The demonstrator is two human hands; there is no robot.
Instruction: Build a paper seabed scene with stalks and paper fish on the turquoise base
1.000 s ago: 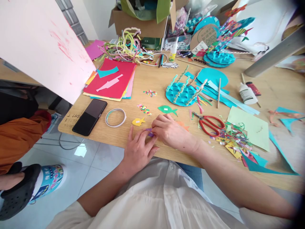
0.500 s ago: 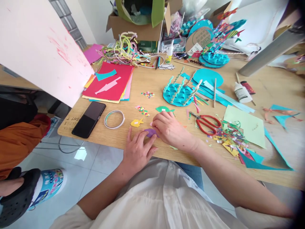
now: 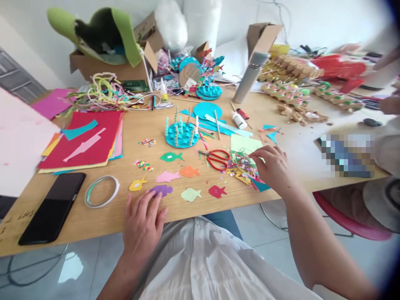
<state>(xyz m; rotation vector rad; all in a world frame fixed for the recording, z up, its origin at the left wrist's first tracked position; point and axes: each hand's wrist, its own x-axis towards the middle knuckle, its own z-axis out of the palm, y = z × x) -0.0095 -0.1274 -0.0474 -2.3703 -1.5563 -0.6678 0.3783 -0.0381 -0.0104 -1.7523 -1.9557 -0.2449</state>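
Note:
My left hand [image 3: 143, 216] lies with fingers spread, its fingertips on a purple paper fish [image 3: 162, 191] near the table's front edge. A yellow fish [image 3: 137, 183] with a small white piece on it is just beyond those fingers. Pink [image 3: 168, 176], orange [image 3: 189, 171], green [image 3: 171, 156], pale green [image 3: 191, 194] and red [image 3: 218, 191] fish lie around. My right hand [image 3: 271, 166] hovers over the right side of the paper scraps [image 3: 242, 164], thumb and fingers pinched together; whatever is between them is too small to make out.
Red-handled scissors [image 3: 218, 160] lie left of the scraps. Behind stands a blue round base [image 3: 181, 134] with twisted upright stems. A phone [image 3: 53, 208], a tape roll [image 3: 102, 191] and coloured sheets [image 3: 84, 139] are at the left. Another person's hand [image 3: 390, 105] is at the far right.
My right hand has left the purple fish and moved right to the scraps. My left hand stays by the fish. The view has turned right, showing more fish and another person.

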